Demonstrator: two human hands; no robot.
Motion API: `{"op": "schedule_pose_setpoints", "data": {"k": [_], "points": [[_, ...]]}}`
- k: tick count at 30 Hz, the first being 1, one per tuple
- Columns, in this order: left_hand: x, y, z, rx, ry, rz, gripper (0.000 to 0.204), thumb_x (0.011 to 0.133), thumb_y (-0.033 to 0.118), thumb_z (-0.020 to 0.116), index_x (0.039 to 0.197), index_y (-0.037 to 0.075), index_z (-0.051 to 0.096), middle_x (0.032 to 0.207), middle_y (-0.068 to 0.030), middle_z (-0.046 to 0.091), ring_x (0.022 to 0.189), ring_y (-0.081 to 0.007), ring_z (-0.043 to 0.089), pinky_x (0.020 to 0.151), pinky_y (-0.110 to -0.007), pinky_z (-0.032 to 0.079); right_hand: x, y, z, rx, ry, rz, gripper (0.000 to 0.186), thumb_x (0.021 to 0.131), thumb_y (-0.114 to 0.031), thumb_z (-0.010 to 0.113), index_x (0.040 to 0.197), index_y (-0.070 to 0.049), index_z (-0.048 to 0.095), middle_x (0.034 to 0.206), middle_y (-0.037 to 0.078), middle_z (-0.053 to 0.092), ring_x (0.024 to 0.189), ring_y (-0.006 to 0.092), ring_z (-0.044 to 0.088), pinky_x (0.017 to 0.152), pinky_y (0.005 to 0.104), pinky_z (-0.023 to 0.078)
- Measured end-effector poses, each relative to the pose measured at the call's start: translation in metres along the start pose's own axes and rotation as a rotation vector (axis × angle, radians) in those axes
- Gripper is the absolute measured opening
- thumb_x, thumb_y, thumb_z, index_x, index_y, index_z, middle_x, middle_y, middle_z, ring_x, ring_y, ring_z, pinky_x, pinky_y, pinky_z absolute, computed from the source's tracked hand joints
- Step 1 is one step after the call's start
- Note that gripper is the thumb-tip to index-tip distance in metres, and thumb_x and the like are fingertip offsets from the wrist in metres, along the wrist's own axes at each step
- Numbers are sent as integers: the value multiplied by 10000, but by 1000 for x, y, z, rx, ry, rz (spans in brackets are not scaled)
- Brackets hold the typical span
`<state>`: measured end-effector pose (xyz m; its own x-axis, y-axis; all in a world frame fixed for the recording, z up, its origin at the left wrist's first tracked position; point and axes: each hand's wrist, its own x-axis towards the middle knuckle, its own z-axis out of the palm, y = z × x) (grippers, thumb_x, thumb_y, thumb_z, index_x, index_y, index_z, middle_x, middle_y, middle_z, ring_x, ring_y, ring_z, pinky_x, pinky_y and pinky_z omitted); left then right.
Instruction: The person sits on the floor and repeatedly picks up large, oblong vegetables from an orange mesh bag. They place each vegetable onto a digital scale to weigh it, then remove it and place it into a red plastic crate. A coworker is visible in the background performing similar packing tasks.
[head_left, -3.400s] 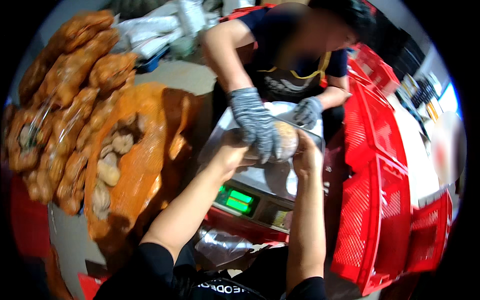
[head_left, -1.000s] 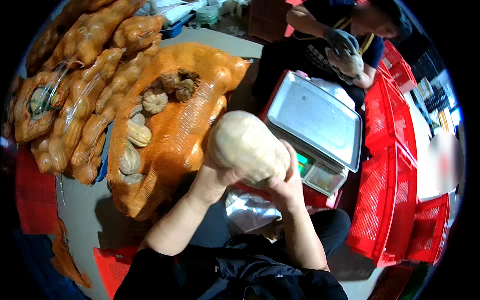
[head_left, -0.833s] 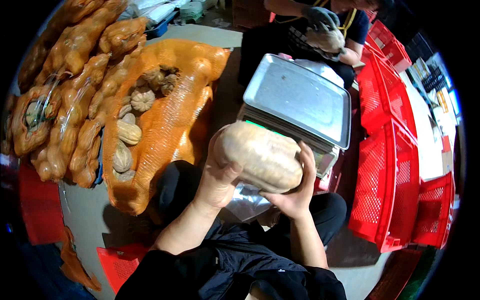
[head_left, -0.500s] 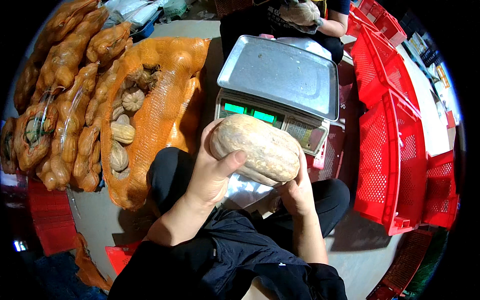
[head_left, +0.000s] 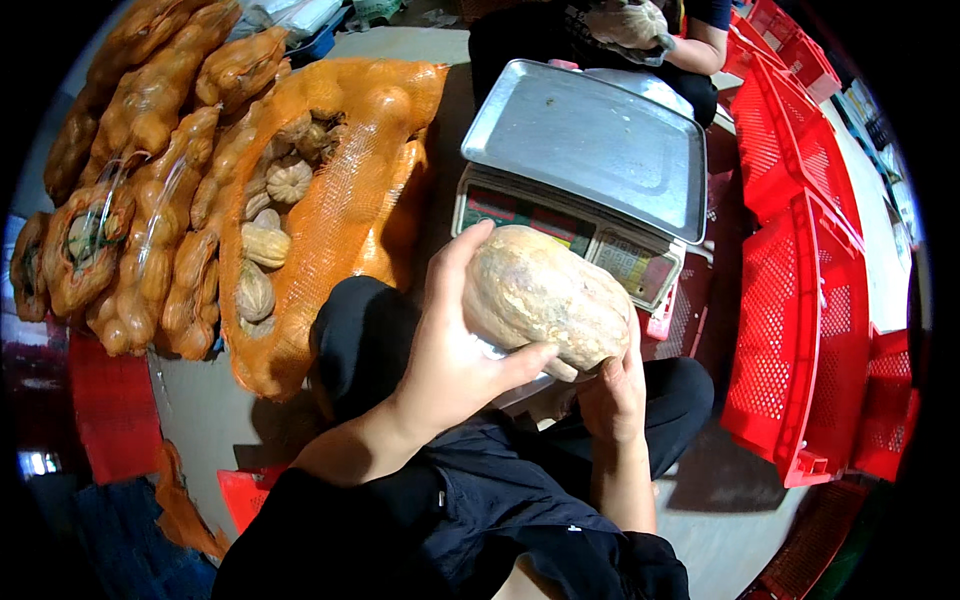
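Nearest the viewpoint, the person's black-clad lap (head_left: pixel 500 475) occupied the lower part of the view, knees spread apart. Above it, the bare left hand (head_left: pixel 455 350) and the bare right hand (head_left: pixel 615 395) jointly held a large, oblong, tan-and-cream mottled pumpkin (head_left: pixel 545 295). The left fingers were spread wide about its left end, the thumb laid across the near face; the right hand gripped the lower right end, its fingers partly hidden by the pumpkin. The pumpkin was tilted, its right end lower in view, and overlapped the near edge of a pale-cased electronic scale (head_left: pixel 630 262); contact between the two could not be determined. The scale carried a rectangular silver metal tray (head_left: pixel 590 140) on top. To the left lay an orange mesh sack (head_left: pixel 350 240) with a torn side, exposing small ribbed tan pumpkins (head_left: pixel 266 245). Beyond its left side, filled orange mesh bags (head_left: pixel 140 245) were piled together. To the right stood red perforated plastic crates (head_left: pixel 765 340) in a row. Across the scale, a seated co-worker's grey-gloved hand (head_left: pixel 655 50) supported a pale ribbed pumpkin (head_left: pixel 628 22). White packages (head_left: pixel 308 18) lay at the far upper left.
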<state>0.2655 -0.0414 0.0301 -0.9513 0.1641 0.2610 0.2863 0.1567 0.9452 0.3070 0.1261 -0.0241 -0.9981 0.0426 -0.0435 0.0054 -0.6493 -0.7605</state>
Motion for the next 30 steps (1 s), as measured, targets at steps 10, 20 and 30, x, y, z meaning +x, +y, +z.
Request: {"op": "schedule_pose_setpoints", "data": {"k": [10, 20, 30], "points": [[1, 4, -12, 243, 66, 236, 745, 667, 178, 789, 1283, -7, 413, 1209, -186, 422, 1130, -308, 443, 971, -384, 370, -6, 5, 12, -168, 42, -80, 1035, 673, -369, 776, 1430, -16, 164, 1379, 185, 342, 1282, 291, 359, 1062, 388, 288], [-4, 5, -24, 58, -32, 54, 450, 868, 44, 494, 1305, -40, 430, 1284, -128, 409, 1197, -215, 400, 1038, -324, 286, -8, 13, 14, -80, 97, 6, 1047, 635, -363, 766, 1427, -29, 168, 1386, 171, 328, 1296, 293, 344, 1070, 396, 283], [-10, 0, -25, -350, 14, -151, 638, 723, -18, 669, 1297, 18, 394, 1264, -116, 412, 1218, -213, 391, 1040, -339, 310, -10, 16, 17, -386, 38, -213, 1082, 616, -338, 808, 1431, -55, 155, 1369, 176, 338, 1276, 295, 365, 1055, 408, 311]]}}
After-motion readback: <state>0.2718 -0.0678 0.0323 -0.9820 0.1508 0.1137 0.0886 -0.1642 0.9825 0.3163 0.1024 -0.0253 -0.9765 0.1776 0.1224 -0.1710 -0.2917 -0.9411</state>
